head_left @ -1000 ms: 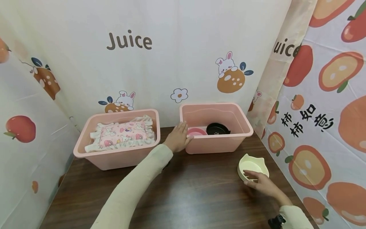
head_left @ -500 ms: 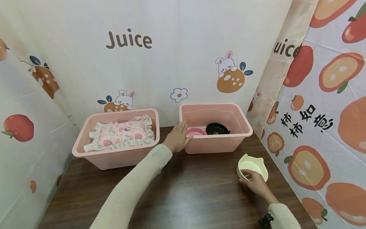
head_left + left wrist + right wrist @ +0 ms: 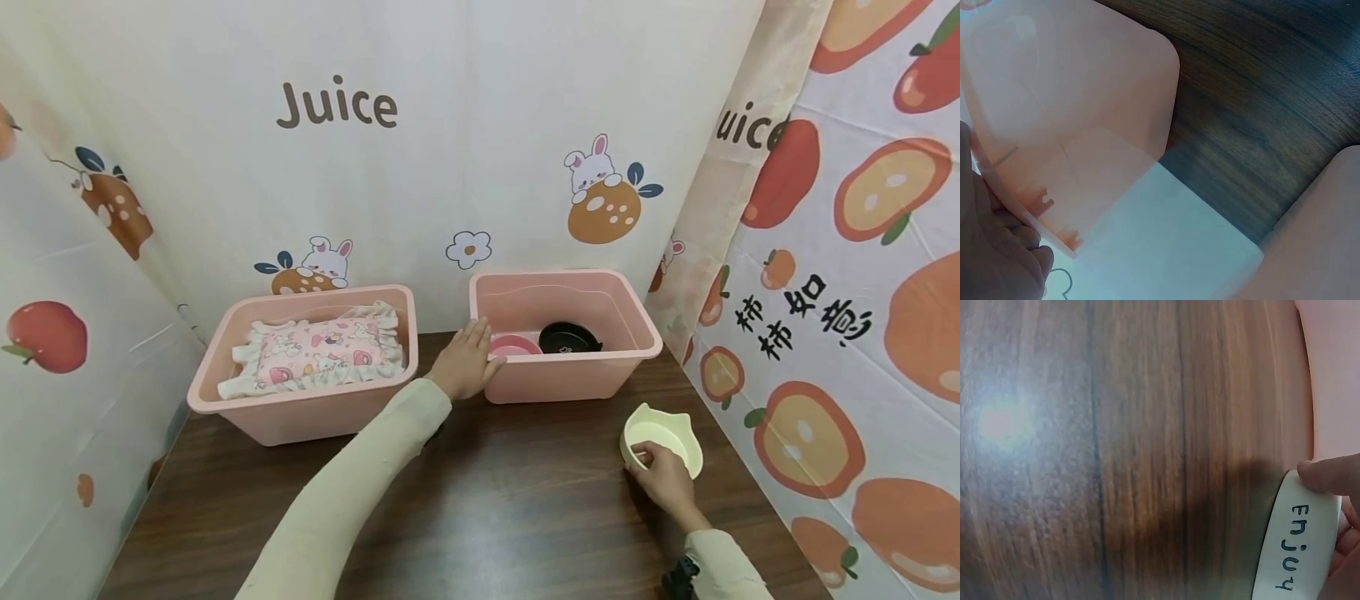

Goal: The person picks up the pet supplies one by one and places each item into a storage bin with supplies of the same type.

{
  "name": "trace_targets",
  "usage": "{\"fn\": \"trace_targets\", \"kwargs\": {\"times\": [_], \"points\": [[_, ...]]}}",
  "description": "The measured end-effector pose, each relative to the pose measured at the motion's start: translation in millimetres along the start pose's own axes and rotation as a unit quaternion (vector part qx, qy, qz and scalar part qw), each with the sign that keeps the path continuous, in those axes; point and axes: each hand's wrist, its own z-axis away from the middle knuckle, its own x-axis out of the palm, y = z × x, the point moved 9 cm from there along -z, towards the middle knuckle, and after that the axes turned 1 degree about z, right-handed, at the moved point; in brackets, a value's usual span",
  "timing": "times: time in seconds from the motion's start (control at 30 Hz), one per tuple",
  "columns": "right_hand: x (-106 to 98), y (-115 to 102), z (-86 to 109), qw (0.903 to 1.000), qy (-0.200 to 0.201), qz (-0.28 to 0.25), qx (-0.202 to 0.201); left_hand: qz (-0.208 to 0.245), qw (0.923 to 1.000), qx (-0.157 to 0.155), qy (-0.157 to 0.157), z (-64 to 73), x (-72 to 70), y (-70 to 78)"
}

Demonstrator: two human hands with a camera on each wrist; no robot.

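My left hand [image 3: 463,362] rests on the near-left corner of the right pink bin [image 3: 562,383], its fingers straight along the left rim. In the left wrist view, the left hand [image 3: 997,250] lies against the bin's rim. A pale yellow-green bowl [image 3: 658,432] with cat ears sits on the table, to the right and in front of that bin. My right hand [image 3: 663,483] pinches the bowl's near-left rim. Close up, the right thumb [image 3: 1329,476] presses the outside of the wall, which is lettered "Enjoy", while the other fingers lie inside.
Inside the right bin are a pink round dish [image 3: 514,344] and a black dish [image 3: 568,337]. Another pink bin [image 3: 307,417] at the left holds a frilled pink cushion [image 3: 322,352]. Printed curtains [image 3: 465,167] stand behind and at both sides of the dark wooden table [image 3: 480,500].
My right hand has moved left and closed from loosely spread fingers over the bowl to a pinch on its rim. The bowl has hardly moved. The left hand stays put.
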Motion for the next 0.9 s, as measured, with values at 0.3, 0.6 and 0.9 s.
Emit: {"fn": "trace_targets", "kwargs": {"times": [0.3,0.6,0.9], "points": [[-1.1,2.0,-1.6,0.9999,0.007,-0.005,0.005,-0.002,1.0,-0.002,-0.004,-0.9,1.4,-0.7],[0.8,7.2,-2.9,0.9996,0.0,-0.006,0.029,0.006,1.0,-0.003,0.001,-1.1,0.5,-0.9],[-0.8,7.4,-0.8,0.9997,0.005,-0.005,0.022,0.004,1.0,-0.003,0.003,-1.2,1.8,-1.2]]}}
